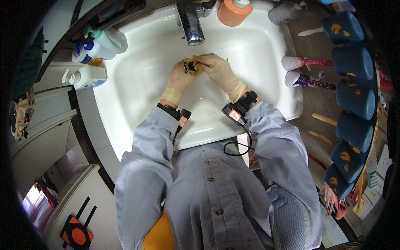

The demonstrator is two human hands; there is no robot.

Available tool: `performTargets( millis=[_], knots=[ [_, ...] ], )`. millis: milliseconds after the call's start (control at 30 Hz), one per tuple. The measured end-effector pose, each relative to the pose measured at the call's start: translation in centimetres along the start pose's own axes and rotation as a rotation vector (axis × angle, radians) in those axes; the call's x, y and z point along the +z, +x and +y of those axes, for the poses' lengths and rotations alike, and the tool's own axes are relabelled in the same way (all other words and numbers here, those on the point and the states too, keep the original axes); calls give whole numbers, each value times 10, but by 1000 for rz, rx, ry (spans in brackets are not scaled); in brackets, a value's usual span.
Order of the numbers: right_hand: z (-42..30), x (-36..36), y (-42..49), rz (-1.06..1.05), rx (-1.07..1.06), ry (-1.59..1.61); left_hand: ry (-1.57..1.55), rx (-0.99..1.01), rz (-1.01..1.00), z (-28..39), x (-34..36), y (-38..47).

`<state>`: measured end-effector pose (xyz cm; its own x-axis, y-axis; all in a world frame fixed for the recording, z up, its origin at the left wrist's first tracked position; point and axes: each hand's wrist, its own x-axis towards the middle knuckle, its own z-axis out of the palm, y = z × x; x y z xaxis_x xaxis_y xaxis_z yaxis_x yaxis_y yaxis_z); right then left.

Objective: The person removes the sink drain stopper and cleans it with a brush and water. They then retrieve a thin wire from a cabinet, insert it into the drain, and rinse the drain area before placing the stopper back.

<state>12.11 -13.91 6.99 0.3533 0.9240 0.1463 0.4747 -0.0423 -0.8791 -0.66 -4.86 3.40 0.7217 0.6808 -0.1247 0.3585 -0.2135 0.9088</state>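
Note:
In a pale rubber glove, my left hand (179, 78) grips a small round fitting (189, 65) with a shiny rim and a dark opening. My right hand (220, 70), gloved too, has its fingertips at the fitting's right side, against yellowish-brown material on it; whether that is residue or part of the fitting I cannot tell. Both hands are over the white washbasin (140, 103), just below the chrome faucet (190, 25). A thin stream of water seems to fall from the spout toward the fingers. A small green bit (227, 59) shows beside my right hand.
An orange pump bottle (234, 14) and a grey bottle (282, 14) stand behind the basin. Several pump bottles, including a white one (90, 77), line its left edge. Two toothpaste tubes stand at the right, beneath wall-mounted blue cups (351, 64). A black cable (250, 140) hangs from my right wrist.

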Motion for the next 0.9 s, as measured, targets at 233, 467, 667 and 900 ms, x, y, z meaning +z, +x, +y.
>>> performTargets(
  millis=[233, 467, 667, 900],
  knots=[
    [-5, -6, -1, -95, -153, -5, 323, 132, 41, 9, -3, -2],
    [4, -7, -3, -76, 58, 146, 94, -28, -68, 9, -11, 3],
    [8, -3, -3, -104, 116, 216, 375, 133, -57, 11, -15, 6],
    [8, -8, 12, -111, 120, 9, 565, 155, -24, 13, -12, 12]
  ],
)
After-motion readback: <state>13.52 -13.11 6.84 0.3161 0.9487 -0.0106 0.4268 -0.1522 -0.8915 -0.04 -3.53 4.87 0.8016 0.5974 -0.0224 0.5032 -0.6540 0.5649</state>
